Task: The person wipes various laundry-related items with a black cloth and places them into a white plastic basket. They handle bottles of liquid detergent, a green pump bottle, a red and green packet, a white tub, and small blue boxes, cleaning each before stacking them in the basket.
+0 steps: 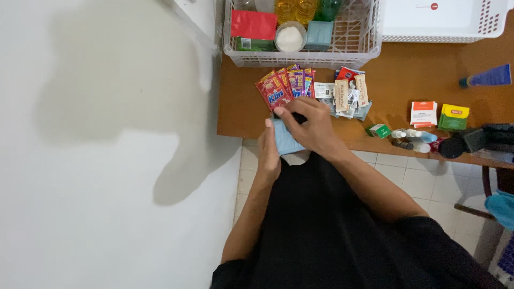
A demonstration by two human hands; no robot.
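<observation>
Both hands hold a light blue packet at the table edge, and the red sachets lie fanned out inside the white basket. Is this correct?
Not quite. The head view shows both hands, left hand and right hand, on the light blue packet at the table edge, but the red sachets lie fanned out on the table, in front of the white basket, not inside it.

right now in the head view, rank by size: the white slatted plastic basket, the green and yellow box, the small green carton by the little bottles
1. white slatted plastic basket
2. green and yellow box
3. small green carton
All sit at a similar distance on the wooden table, so the order looks reliable.
</observation>
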